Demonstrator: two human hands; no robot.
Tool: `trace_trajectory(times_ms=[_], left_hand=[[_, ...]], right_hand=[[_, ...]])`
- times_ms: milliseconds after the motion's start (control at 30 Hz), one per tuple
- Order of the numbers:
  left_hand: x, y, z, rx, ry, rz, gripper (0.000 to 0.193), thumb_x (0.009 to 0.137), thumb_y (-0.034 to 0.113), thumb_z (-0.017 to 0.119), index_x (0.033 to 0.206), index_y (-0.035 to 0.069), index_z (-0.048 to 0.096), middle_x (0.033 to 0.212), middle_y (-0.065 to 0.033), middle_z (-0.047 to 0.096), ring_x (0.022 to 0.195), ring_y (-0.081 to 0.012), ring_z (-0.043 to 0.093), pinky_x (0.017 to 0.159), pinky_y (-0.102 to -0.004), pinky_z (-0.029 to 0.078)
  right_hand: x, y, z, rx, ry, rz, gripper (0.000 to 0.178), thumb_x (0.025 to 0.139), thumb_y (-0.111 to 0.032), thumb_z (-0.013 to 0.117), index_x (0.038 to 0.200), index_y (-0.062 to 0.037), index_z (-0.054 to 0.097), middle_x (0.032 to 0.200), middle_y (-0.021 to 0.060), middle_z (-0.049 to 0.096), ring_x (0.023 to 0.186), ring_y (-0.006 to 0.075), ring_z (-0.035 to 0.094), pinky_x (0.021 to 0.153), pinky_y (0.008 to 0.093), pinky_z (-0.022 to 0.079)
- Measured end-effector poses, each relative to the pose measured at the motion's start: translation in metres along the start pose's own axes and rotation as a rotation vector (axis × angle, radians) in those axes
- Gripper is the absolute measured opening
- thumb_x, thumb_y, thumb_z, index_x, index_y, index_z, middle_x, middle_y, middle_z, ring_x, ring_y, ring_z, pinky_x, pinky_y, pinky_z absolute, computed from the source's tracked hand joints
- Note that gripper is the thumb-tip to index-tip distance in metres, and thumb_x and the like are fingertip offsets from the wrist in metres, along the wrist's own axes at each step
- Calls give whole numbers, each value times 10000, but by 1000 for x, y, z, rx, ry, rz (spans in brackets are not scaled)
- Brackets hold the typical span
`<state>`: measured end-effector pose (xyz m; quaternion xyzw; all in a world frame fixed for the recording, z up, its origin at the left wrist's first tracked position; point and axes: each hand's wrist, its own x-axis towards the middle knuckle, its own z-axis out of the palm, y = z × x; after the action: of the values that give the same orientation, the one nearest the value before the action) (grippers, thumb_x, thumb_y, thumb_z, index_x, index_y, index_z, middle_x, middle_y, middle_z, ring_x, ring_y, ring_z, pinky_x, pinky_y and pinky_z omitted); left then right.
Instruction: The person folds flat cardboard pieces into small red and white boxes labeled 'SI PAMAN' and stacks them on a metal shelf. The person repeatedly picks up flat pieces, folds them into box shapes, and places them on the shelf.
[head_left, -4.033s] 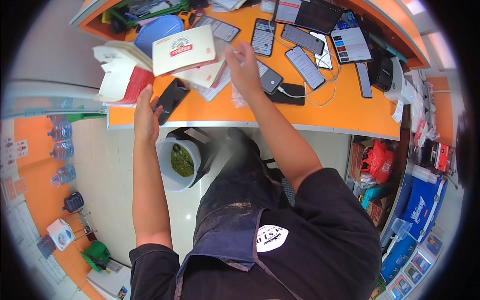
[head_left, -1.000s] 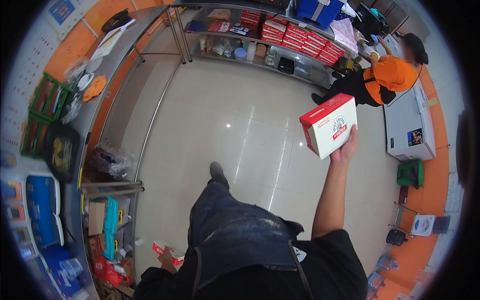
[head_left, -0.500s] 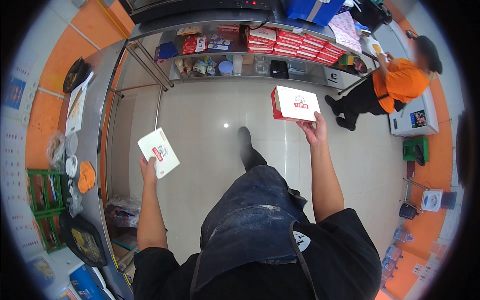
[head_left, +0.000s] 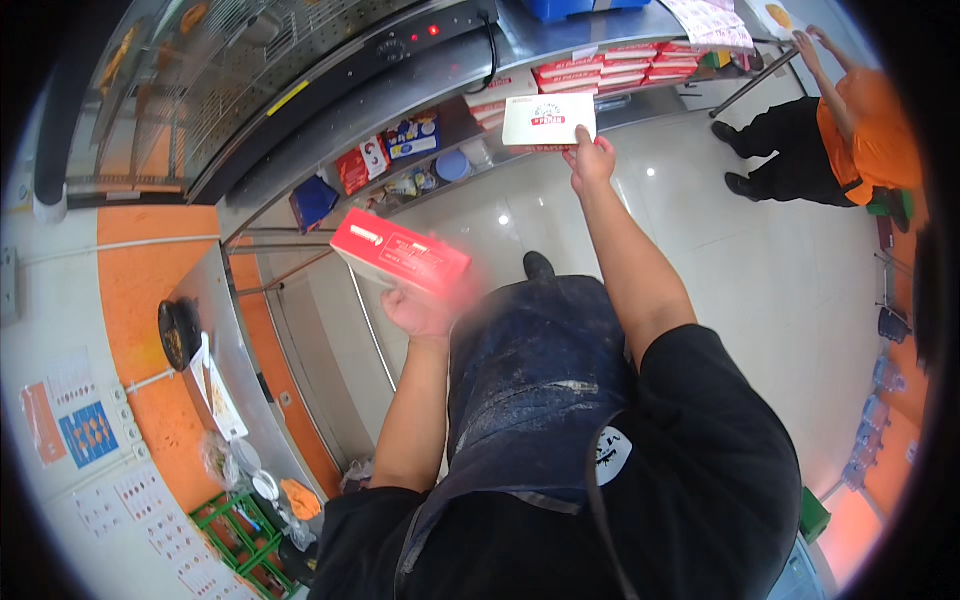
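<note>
My left hand (head_left: 416,313) grips a red and white cardboard box (head_left: 400,250), tilted so its red printed side faces up; its right end is smeared by motion. In my outstretched right hand (head_left: 592,160) is a second cardboard box, the white-topped box (head_left: 530,122), with my thumb on its top and fingers curled beneath. That box is in front of the shelf under the steel counter, beside stacks of similar red and white boxes (head_left: 610,68). Whether it touches the stack I cannot tell.
A glass-fronted warming cabinet (head_left: 290,100) with red lights stands on the counter at the upper left. Packets and a blue-lidded tub (head_left: 453,166) sit on shelves below. At right, a person in orange (head_left: 868,130) works by the counter. A steel side table (head_left: 235,345) runs along the left.
I have stepped closer to the counter and the view has turned. My right hand brings its box up to the shelf stacks. My left hand has raised and tipped its box, showing its red side.
</note>
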<state>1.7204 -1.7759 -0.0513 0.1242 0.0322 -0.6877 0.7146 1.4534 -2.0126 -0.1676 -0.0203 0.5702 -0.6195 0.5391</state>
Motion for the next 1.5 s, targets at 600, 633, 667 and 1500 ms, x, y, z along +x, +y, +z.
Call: trace_trajectory(times_ms=[600,633,667,1500], left_hand=[[69,88,-8,83,146,-315,873,664,207,582,1531,155,487,1593,-217,398,1474,-413,363,1216,-646,258],[64,91,-8,121,188,-304,872,664,209,583,1529,153,490,1590,-215,403,1475,-413,363,1217,-647,253],[60,95,-7,158,227,-288,870,664,212,583,1527,151,493,1588,-214,407,1476,-412,362,1219,-647,249],[13,82,10,289,271,-157,719,728,138,640,1443,101,566,1521,-225,472,1419,-416,426,1186,-658,305]], right_hand=[[80,46,93,14,-67,49,628,910,-240,801,1334,43,434,1197,148,592,1039,238,633,902,417,606],[83,46,94,18,-90,48,635,906,-237,802,1337,45,432,1210,166,586,1049,254,644,897,418,613],[87,46,97,21,-117,46,641,902,-235,803,1340,48,430,1223,184,580,1059,269,656,892,418,620],[126,88,121,-209,-93,55,736,842,-247,847,1370,68,442,1199,177,612,973,242,698,792,344,642]])
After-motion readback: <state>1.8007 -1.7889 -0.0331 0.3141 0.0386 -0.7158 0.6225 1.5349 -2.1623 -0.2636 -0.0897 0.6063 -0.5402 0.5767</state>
